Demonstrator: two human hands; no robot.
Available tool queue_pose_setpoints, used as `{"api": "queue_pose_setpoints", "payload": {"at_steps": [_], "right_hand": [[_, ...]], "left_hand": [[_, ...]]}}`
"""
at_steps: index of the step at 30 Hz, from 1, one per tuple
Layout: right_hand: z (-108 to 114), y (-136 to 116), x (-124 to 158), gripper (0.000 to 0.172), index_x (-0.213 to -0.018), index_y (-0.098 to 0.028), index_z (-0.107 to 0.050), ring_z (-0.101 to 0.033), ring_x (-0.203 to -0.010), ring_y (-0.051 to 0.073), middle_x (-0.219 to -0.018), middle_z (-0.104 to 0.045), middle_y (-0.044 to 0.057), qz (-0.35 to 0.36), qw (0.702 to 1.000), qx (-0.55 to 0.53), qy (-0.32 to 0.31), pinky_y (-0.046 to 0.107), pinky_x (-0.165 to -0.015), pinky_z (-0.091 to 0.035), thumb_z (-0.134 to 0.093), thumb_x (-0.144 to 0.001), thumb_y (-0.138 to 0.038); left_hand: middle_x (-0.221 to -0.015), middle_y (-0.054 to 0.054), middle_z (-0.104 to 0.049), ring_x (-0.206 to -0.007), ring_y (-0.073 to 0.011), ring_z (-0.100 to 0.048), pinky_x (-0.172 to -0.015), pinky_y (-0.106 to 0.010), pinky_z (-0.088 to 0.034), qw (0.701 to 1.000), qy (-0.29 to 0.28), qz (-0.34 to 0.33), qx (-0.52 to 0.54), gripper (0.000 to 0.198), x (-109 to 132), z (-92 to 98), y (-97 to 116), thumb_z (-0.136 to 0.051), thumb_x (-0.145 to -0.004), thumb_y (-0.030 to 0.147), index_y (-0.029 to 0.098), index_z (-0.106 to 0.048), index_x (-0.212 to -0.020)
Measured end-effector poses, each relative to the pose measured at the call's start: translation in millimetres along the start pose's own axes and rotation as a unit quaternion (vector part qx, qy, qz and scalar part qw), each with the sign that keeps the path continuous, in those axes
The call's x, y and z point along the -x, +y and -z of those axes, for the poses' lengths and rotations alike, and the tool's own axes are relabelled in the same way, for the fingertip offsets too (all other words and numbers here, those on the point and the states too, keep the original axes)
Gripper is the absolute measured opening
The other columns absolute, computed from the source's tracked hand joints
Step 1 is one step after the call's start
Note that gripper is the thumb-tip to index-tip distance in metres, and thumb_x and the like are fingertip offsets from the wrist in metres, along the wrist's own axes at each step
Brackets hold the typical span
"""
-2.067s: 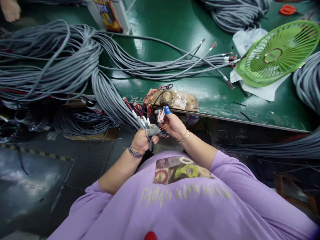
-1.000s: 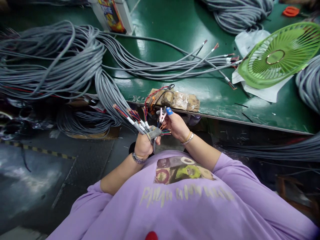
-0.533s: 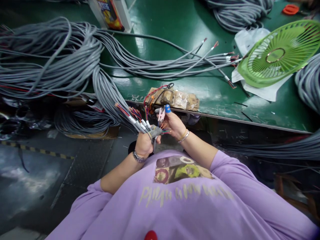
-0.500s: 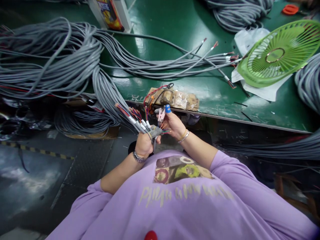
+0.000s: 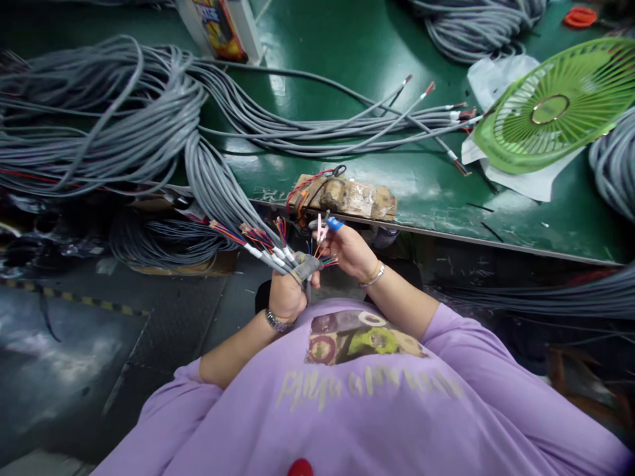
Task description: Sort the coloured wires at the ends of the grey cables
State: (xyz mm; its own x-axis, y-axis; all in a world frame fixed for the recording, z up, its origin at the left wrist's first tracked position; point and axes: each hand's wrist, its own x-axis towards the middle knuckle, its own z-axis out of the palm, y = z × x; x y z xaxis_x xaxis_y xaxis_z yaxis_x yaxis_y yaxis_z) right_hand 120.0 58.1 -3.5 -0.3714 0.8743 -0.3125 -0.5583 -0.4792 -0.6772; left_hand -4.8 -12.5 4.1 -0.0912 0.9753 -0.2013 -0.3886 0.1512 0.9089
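My left hand [image 5: 286, 294] is closed in a fist around a bunch of grey cable ends [image 5: 270, 254] with stripped coloured wires fanning out to the upper left. My right hand [image 5: 350, 251], with a blue cap on one fingertip, pinches a small pink clip [image 5: 321, 230] close to the coloured wire tips beside the left fist. Both hands are held just in front of the green table's near edge [image 5: 446, 231], under a brown taped block [image 5: 347, 196] with red and black leads.
A thick mass of grey cables [image 5: 99, 125] covers the table's left and hangs over its edge. More cable ends [image 5: 421, 119] lie across the middle. A green fan grille [image 5: 555, 106] on white plastic sits at right. A boxed item [image 5: 221, 30] stands at the back.
My left fist has dropped slightly and the cable ends now fan flatter to the left. My right hand has stayed beside it with the clip.
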Motion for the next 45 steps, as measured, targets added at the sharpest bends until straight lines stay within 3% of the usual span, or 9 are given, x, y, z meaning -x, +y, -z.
{"api": "queue_pose_setpoints", "payload": {"at_steps": [6,12,17,26,33,38,45], "right_hand": [[3,6,-4,0.053,-0.079,-0.015,-0.067,-0.048,-0.057,0.009,-0.068,-0.062,0.002,0.04,0.998,0.048,0.026,0.021,-0.051,-0.038,-0.057,-0.083,-0.067],[0,6,-13,0.059,-0.081,-0.017,-0.065,-0.046,-0.054,0.01,-0.066,-0.062,0.001,-0.009,1.0,0.006,0.005,0.023,-0.05,-0.038,-0.055,-0.078,-0.075],[-5,6,-15,0.059,-0.085,-0.017,-0.065,-0.044,-0.052,0.009,-0.062,-0.057,-0.001,-0.016,0.999,-0.028,0.022,0.022,-0.049,-0.036,-0.056,-0.077,-0.075],[4,1,-7,0.057,-0.082,-0.018,-0.064,-0.048,-0.054,0.009,-0.073,-0.065,0.003,-0.058,0.997,-0.051,-0.004,0.02,-0.049,-0.038,-0.05,-0.083,-0.073],[3,1,-6,0.025,-0.085,-0.016,-0.067,-0.046,-0.055,0.007,-0.071,-0.062,-0.001,0.004,1.0,-0.012,-0.004,0.018,-0.051,-0.038,-0.065,-0.084,-0.041],[4,3,-7,0.037,-0.084,-0.017,-0.067,-0.05,-0.058,0.009,-0.071,-0.064,0.001,-0.003,1.0,-0.004,0.011,0.02,-0.052,-0.041,-0.063,-0.084,-0.054],[1,6,-9,0.041,-0.083,-0.017,-0.067,-0.047,-0.055,0.008,-0.071,-0.063,0.0,0.033,0.999,0.0,0.016,0.021,-0.052,-0.04,-0.067,-0.08,-0.058]], "left_hand": [[-0.045,0.004,-0.054,-0.04,-0.0076,-0.049,-0.042,-0.02,-0.04,1.0,0.008,-0.003,0.009,0.024,-4,-5.7,0,-0.075,-0.068,0.029,0.018,-0.057,-0.057],[-0.044,0.004,-0.053,-0.04,-0.0075,-0.048,-0.042,-0.02,-0.039,1.0,0.027,-0.001,-0.007,0.025,-7,-7.8,0,-0.075,-0.068,0.032,0.018,-0.057,-0.056],[-0.044,0.004,-0.053,-0.039,-0.0075,-0.047,-0.041,-0.02,-0.038,0.999,0.033,0.004,-0.011,0.026,-9,-8.9,-1,-0.075,-0.066,0.033,0.018,-0.056,-0.057],[-0.045,0.005,-0.052,-0.041,-0.0079,-0.049,-0.042,-0.02,-0.039,0.999,0.044,-0.014,-0.008,0.024,2,-2.2,0,-0.075,-0.068,0.033,0.018,-0.057,-0.06],[-0.045,0.005,-0.052,-0.042,-0.0077,-0.048,-0.043,-0.02,-0.039,0.997,0.071,-0.013,0.014,0.027,-1,-7.6,5,-0.075,-0.067,0.034,0.018,-0.054,-0.062],[-0.046,0.005,-0.052,-0.041,-0.0073,-0.048,-0.043,-0.02,-0.039,0.997,0.076,-0.014,0.009,0.026,-5,-13.5,3,-0.073,-0.067,0.033,0.018,-0.052,-0.061],[-0.047,0.005,-0.055,-0.042,-0.0074,-0.049,-0.043,-0.019,-0.039,0.997,0.079,-0.011,0.018,0.022,-7,-14.0,1,-0.072,-0.067,0.03,0.018,-0.054,-0.062]]}}
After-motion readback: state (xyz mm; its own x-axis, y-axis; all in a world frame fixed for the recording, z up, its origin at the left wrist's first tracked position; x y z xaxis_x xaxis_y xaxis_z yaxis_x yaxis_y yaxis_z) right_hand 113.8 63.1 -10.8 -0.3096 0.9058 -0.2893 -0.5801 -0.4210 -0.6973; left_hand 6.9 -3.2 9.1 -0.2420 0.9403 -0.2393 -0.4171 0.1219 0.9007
